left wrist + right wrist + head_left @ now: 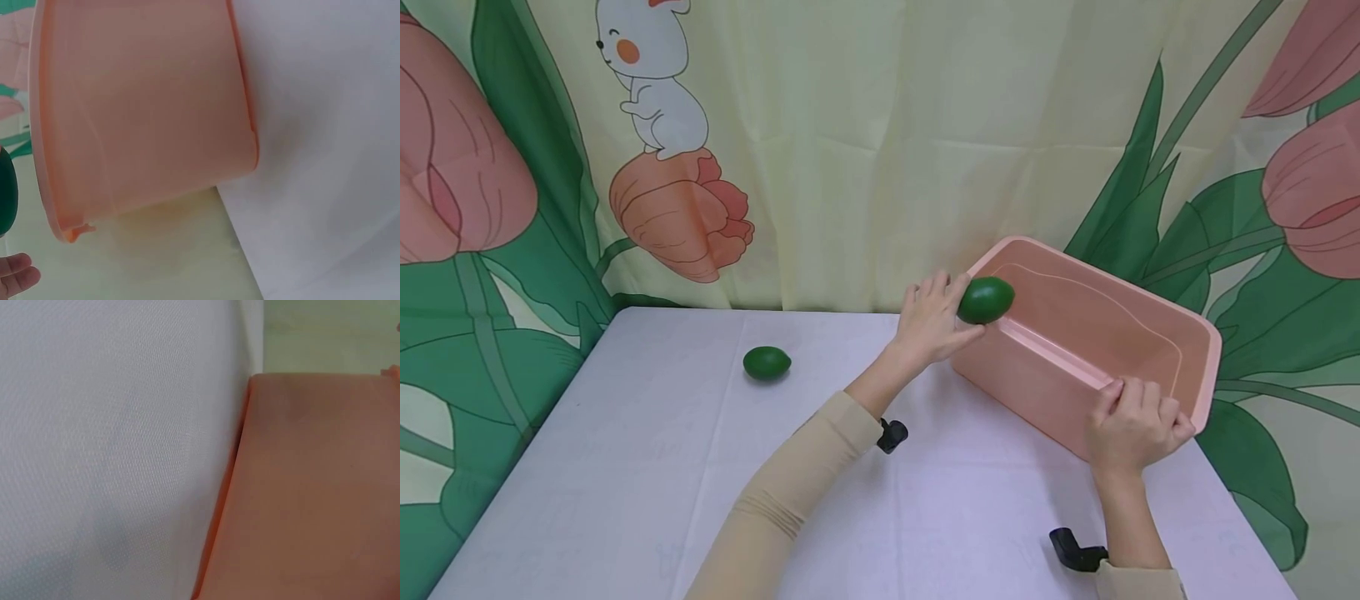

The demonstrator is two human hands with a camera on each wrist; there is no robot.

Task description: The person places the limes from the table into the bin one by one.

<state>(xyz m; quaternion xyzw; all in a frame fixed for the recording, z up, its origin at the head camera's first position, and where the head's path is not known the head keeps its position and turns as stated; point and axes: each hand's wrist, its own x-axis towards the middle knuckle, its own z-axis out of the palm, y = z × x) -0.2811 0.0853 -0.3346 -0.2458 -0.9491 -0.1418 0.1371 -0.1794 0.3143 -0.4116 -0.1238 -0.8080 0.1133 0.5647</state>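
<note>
My left hand (931,318) holds a dark green lime (986,300) by its left side, thumb beneath and fingers above. In the head view the lime overlaps the left end of the rim of a pink plastic bin (1030,392). The left wrist view catches part of the same lime (6,192) at its left edge, with two fingertips (20,275) below it. My right hand (1138,423) grips the bin's near rim toward its right end, fingers curled over the edge. A second lime (767,362) lies on the table, left of my left arm.
A white cloth covers the table (617,467). Behind it hangs a curtain (865,150) printed with tulips and a rabbit. The bin stands at the table's right rear, close to the curtain. Black wrist mounts (892,436) stick out beside both wrists.
</note>
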